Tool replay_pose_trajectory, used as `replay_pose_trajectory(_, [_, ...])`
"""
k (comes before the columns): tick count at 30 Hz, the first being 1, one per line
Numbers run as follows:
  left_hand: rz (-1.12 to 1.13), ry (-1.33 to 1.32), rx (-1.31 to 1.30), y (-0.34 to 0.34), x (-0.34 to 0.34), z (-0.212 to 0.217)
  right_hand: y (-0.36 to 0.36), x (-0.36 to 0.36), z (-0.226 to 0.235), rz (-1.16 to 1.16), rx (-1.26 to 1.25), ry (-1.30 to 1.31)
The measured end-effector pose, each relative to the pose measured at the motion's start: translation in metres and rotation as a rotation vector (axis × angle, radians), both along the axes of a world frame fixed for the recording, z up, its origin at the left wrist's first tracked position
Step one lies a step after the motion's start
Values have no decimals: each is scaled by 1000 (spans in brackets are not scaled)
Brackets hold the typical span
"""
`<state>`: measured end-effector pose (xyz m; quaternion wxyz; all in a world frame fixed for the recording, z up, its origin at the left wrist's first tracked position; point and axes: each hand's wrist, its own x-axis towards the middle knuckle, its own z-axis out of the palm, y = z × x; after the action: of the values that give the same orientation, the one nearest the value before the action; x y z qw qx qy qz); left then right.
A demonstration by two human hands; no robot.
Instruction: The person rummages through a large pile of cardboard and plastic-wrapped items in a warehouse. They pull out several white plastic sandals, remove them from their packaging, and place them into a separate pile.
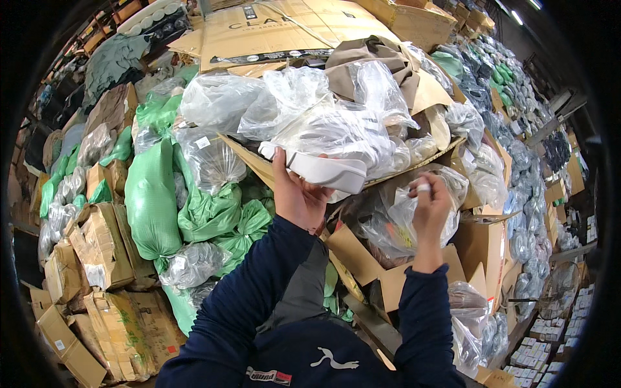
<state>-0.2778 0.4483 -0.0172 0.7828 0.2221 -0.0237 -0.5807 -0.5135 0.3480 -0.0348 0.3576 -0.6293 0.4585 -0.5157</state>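
Note:
My left hand (296, 194) grips a white shoe (320, 169) from below, sole outward, holding it up against a heap of clear plastic bags (304, 116). To the right, my right hand (430, 210) is raised with its fingers pinched together on a small white piece (423, 187); what that piece is I cannot tell. Behind the right hand lies a clear bag with shoes inside (394, 223). Both forearms wear dark blue sleeves.
Open cardboard boxes (362, 255) full of bagged shoes crowd the front. Green sacks (152, 200) and crushed cartons (97, 246) pile up at the left. Flat cardboard sheets (284, 29) lie on top at the back. Rows of bagged goods (517, 161) run along the right.

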Motion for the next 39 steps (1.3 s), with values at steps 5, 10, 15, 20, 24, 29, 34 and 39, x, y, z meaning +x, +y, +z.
replay_pose_trajectory(5, [77, 17, 18, 3, 0, -9, 19, 3, -2, 81, 143, -116])
replay_pose_trajectory(10, [177, -425, 174, 21, -65, -11, 10, 35, 73, -106, -237, -236])
replay_pose_trajectory(15, [-487, 90, -14, 106, -123, -31, 2, 11, 114, 211, -410, -135])
replay_pose_trajectory(20, [-527, -232, -37, 198, -24, -111, 26, -46, 30, -231, 4, 82])
replay_pose_trajectory(24, [-155, -112, 632, 306, 104, -227, 132, -56, -83, 51, 204, 724])
replay_pose_trajectory(29, [-205, -1304, 1533, 565, 131, -330, 236, -89, -146, 219, 653, 1221])
replay_pose_trajectory(34, [-275, -1006, 1582, 697, 43, -350, 258, -137, -141, 191, 867, 1621])
replay_pose_trajectory(39, [-411, -1366, 1511, 633, 59, -296, 275, -157, -142, 302, 929, 1761])
